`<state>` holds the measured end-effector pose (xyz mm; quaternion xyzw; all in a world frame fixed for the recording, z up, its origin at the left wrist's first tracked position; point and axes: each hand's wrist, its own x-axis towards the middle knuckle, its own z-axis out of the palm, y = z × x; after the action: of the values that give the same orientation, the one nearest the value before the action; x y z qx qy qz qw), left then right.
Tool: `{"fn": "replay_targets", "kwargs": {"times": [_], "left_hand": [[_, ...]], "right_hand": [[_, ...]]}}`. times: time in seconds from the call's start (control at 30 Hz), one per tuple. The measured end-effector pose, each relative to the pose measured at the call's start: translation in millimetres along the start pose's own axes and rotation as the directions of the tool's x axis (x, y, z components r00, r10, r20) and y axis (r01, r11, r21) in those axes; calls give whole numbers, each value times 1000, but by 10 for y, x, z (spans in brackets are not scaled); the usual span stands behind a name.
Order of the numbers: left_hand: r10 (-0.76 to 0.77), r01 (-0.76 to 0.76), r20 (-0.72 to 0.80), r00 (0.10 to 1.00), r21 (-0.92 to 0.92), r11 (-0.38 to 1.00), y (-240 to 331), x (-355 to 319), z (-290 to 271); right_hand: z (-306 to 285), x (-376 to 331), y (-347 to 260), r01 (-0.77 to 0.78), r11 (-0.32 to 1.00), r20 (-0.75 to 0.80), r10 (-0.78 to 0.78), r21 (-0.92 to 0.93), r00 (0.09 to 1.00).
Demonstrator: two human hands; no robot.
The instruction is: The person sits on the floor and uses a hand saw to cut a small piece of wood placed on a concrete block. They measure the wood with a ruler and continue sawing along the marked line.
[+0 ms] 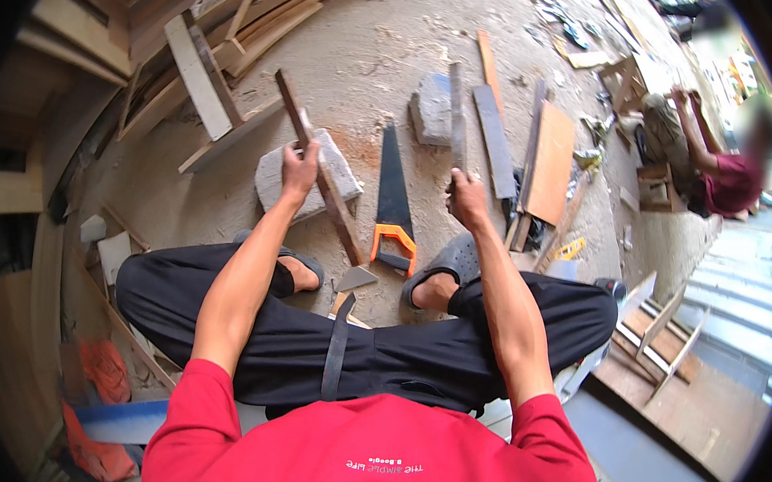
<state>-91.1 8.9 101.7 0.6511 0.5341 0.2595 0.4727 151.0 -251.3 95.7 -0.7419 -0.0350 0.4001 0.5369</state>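
My left hand [300, 170] is closed around a long dark brown wooden strip [333, 200], which slants over a pale stone block [270, 175]. In my right hand [467, 198] is a narrower greyish strip [457, 112], held nearly upright; its material is hard to tell. A handsaw [394, 183] with a dark blade and orange handle lies on the ground between my feet, its blade pointing away from me. By the near end of the brown strip is a flat triangular metal piece [356, 279]. A dark strap-like piece [336, 349] lies across my lap.
Another stone block [433, 110] stands ahead. Boards, including an orange-brown panel [551, 163] and a grey plank [494, 141], lie to the right. Timber [199, 76] is piled at left. A person [722, 166] sits at far right near wooden frames [670, 337].
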Motion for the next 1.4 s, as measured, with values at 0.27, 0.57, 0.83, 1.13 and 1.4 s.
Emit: {"fn": "replay_targets", "kwargs": {"times": [0.27,0.57,0.83,1.13,1.4], "left_hand": [[-300,372,286,910,-242,896,-340,-249,-109],[-312,355,303,900,-99,930,-554,-304,304],[-267,329,411,872,-88,940,-335,-363,769],[-238,280,438,867,-33,959,-319,-281,1007],[-225,265,483,846,-15,964,-167,-344,1082]], "right_hand": [[-232,-284,626,-2,818,-316,-220,-575,923],[-455,-536,1058,-84,815,-397,-187,-574,899],[-893,-451,1411,-71,840,-372,-161,-539,914],[-2002,-579,1642,-722,589,-884,28,-363,467],[-2392,-682,2422,-688,711,-795,331,-145,509]]}}
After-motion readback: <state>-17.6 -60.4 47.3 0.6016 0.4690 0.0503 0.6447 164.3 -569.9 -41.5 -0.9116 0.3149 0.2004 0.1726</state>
